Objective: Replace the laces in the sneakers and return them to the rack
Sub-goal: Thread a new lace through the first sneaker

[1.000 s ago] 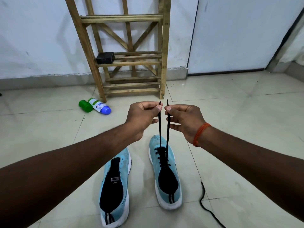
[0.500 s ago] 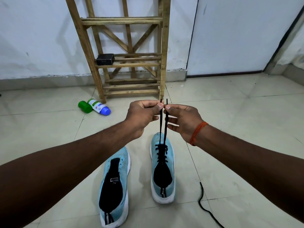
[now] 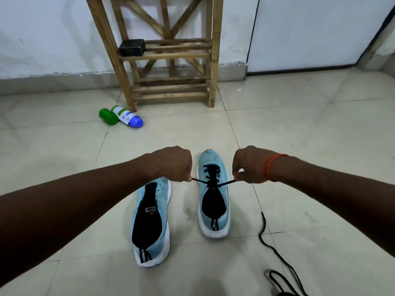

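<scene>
Head view, left hand (image 3: pixel 171 163), right hand (image 3: pixel 249 165) pinching lace (image 3: pixel 226 183) taut sideways

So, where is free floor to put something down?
Bare tiles: in front of the wooden slatted rack, and right of it before the white door. Crowded: the gap between the light-blue unlaced sneaker and its half-laced twin, the loose black lace right of them, two plastic bottles by the rack's left leg.

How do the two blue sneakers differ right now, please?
The right sneaker has a black lace threaded; the left sneaker shows none. The left hand and right hand each pinch a lace end on the right sneaker; neither holds the left sneaker. The left sneaker lies nearer the camera than the right sneaker. Both are light blue with white soles.
</scene>
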